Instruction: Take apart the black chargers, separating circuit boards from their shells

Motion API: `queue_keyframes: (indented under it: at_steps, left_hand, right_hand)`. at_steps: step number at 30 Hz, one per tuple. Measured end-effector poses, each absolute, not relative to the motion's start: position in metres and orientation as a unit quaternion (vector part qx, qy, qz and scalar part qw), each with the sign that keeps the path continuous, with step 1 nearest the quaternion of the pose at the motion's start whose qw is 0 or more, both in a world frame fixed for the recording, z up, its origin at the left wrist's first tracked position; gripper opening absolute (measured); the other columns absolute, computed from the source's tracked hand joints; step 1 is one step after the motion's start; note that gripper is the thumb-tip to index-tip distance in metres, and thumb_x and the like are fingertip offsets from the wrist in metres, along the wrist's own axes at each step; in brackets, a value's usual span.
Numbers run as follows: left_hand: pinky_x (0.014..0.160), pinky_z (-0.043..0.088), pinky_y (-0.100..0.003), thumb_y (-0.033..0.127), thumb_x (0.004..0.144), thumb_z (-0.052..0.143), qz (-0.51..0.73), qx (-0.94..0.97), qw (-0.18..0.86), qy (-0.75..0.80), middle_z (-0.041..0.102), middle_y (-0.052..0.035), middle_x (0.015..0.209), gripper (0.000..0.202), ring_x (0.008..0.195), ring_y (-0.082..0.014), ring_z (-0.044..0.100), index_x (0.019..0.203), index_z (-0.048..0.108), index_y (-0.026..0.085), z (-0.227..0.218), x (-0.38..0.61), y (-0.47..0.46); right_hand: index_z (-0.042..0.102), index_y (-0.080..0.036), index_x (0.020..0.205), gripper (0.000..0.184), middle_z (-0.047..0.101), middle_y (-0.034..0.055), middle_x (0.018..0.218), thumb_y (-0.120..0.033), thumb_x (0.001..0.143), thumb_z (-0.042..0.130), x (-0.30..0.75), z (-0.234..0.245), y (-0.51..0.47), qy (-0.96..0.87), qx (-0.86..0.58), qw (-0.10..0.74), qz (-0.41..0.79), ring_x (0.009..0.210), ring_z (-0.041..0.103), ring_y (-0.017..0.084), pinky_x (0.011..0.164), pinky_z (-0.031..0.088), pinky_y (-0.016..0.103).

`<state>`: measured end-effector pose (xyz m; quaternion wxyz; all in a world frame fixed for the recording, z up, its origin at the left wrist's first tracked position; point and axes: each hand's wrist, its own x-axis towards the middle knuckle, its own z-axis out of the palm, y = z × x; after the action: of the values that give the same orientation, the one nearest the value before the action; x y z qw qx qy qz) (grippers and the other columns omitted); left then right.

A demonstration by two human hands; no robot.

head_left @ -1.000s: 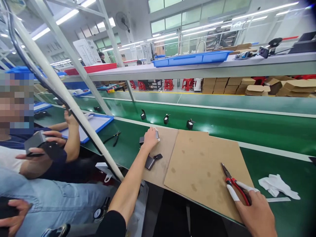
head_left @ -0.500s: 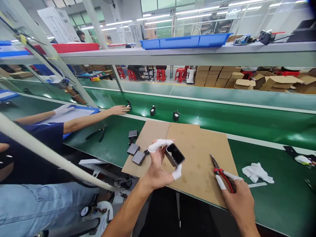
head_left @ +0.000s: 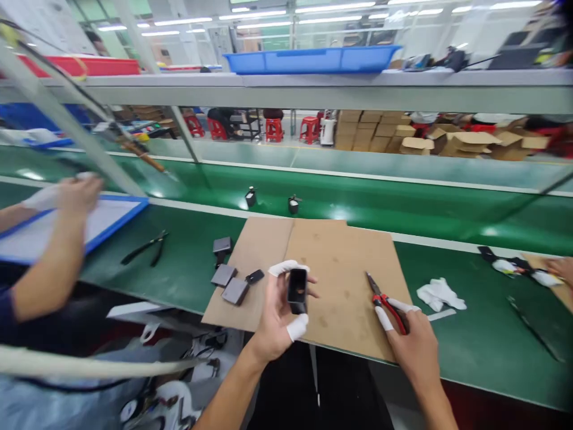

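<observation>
A small dark, hollow rectangular housing (head_left: pixel 297 292) is held in my left hand (head_left: pixel 275 319), gripped between thumb and fingers, its open end facing me. White finger covers wrap some fingertips. My right hand (head_left: pixel 416 343) is closed on the handles of red-and-black needle-nose pliers (head_left: pixel 388 304), whose tips point away over the cardboard sheet (head_left: pixel 344 257). Left of my left hand, several grey box-shaped parts (head_left: pixel 235 291) lie at the cardboard's edge, with a small flat black piece (head_left: pixel 255 276) beside them.
Two small black devices (head_left: pixel 293 205) stand on the green belt (head_left: pixel 380 212) behind. A crumpled white cloth (head_left: pixel 441 294) lies right of the pliers. Black-handled cutters (head_left: pixel 145 246) rest at left, near a co-worker's blurred arm (head_left: pixel 67 239) over a blue-rimmed tray (head_left: pixel 119 224). Another person's hand shows at far right.
My left hand has turned the housing more upright, its opening towards me. The co-worker's hand has drawn back from the belt to the tray; the device it touched is gone from there.
</observation>
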<state>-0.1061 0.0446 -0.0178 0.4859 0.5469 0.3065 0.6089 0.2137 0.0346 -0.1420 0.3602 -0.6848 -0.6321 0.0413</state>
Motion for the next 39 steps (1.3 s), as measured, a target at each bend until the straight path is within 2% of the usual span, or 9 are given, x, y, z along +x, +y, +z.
queue_keyframes:
  at_steps: [4, 8, 11, 15, 18, 21, 28, 36, 39]
  left_hand:
    - [0.096, 0.065, -0.046, 0.031, 0.07, 0.087, 0.549, 0.488, 0.496, 0.463, 0.072, -0.0089, 0.12, 0.067, 0.107, -0.0291, 0.076, 0.131, 0.06, 0.026, -0.069, -0.11, 0.074]
    - [0.119, 0.052, -0.059, 0.042, 0.069, 0.092, 0.508, 0.486, 0.48, 0.525, 0.07, -0.0101, 0.139, 0.069, 0.137, -0.038, 0.066, 0.131, 0.063, 0.028, -0.124, -0.108, 0.084]
    - [0.122, 0.046, -0.069, 0.049, 0.063, 0.095, 0.495, 0.463, 0.464, 0.57, 0.072, -0.0106, 0.136, 0.073, 0.14, -0.0453, 0.063, 0.127, 0.068, 0.028, -0.148, -0.103, 0.078]
    - [0.123, 0.05, -0.058, 0.038, 0.067, 0.098, 0.474, 0.537, 0.483, 0.503, 0.06, -0.0094, 0.155, 0.082, 0.139, -0.0392, 0.066, 0.142, 0.064, 0.033, -0.113, -0.083, 0.054]
    - [0.107, 0.065, -0.041, 0.029, 0.07, 0.098, 0.485, 0.581, 0.517, 0.399, 0.067, -0.0091, 0.144, 0.092, 0.12, -0.0285, 0.076, 0.152, 0.056, 0.034, -0.053, -0.058, 0.044]
    - [0.094, 0.069, -0.03, 0.024, 0.07, 0.099, 0.504, 0.597, 0.533, 0.324, 0.069, -0.0063, 0.136, 0.097, 0.107, -0.0214, 0.078, 0.154, 0.052, 0.039, -0.008, -0.036, 0.047]
    - [0.092, 0.069, -0.034, 0.024, 0.073, 0.099, 0.5, 0.586, 0.569, 0.288, 0.072, -0.0082, 0.132, 0.098, 0.095, -0.0194, 0.077, 0.156, 0.049, 0.037, 0.003, -0.028, 0.045]
    - [0.096, 0.067, -0.029, 0.023, 0.072, 0.1, 0.511, 0.57, 0.575, 0.29, 0.075, -0.0047, 0.126, 0.093, 0.104, -0.0202, 0.078, 0.151, 0.053, 0.038, 0.005, -0.03, 0.039]
    - [0.09, 0.069, -0.032, 0.027, 0.072, 0.1, 0.515, 0.556, 0.591, 0.277, 0.074, -0.0074, 0.132, 0.092, 0.103, -0.0236, 0.079, 0.151, 0.053, 0.036, 0.006, -0.031, 0.037]
  right_hand:
    - [0.071, -0.023, 0.121, 0.037, 0.073, 0.012, 0.114, -0.055, 0.102, 0.066, 0.206, -0.136, 0.039, -0.633, -0.663, 0.397, 0.058, 0.109, 0.068, 0.032, 0.1, 0.055, 0.051]
    - [0.069, -0.027, 0.126, 0.029, 0.073, 0.0092, 0.115, -0.043, 0.102, 0.069, 0.202, -0.129, 0.046, -0.625, -0.669, 0.398, 0.059, 0.109, 0.068, 0.03, 0.097, 0.058, 0.049]
    - [0.069, -0.029, 0.126, 0.026, 0.073, 0.0076, 0.115, -0.04, 0.102, 0.07, 0.201, -0.125, 0.049, -0.619, -0.675, 0.397, 0.059, 0.107, 0.069, 0.03, 0.094, 0.059, 0.047]
    - [0.069, -0.029, 0.126, 0.027, 0.074, 0.0077, 0.116, -0.041, 0.102, 0.07, 0.2, -0.122, 0.046, -0.617, -0.68, 0.39, 0.069, 0.108, 0.069, 0.03, 0.095, 0.058, 0.047]
    - [0.07, -0.026, 0.126, 0.03, 0.073, 0.0089, 0.116, -0.044, 0.102, 0.07, 0.203, -0.125, 0.043, -0.619, -0.684, 0.378, 0.077, 0.109, 0.067, 0.031, 0.097, 0.056, 0.049]
    - [0.07, -0.024, 0.124, 0.032, 0.072, 0.0099, 0.113, -0.046, 0.101, 0.07, 0.207, -0.128, 0.042, -0.617, -0.689, 0.371, 0.078, 0.108, 0.066, 0.032, 0.097, 0.055, 0.05]
    - [0.07, -0.025, 0.128, 0.031, 0.072, 0.0096, 0.116, -0.04, 0.101, 0.069, 0.208, -0.122, 0.04, -0.619, -0.688, 0.366, 0.1, 0.108, 0.066, 0.031, 0.096, 0.055, 0.048]
    - [0.071, -0.025, 0.125, 0.031, 0.072, 0.0093, 0.112, -0.046, 0.102, 0.069, 0.208, -0.124, 0.042, -0.619, -0.691, 0.363, 0.08, 0.105, 0.065, 0.03, 0.094, 0.054, 0.048]
    - [0.071, -0.024, 0.124, 0.033, 0.072, 0.0097, 0.112, -0.048, 0.102, 0.069, 0.208, -0.125, 0.042, -0.621, -0.69, 0.365, 0.072, 0.104, 0.065, 0.03, 0.095, 0.054, 0.047]
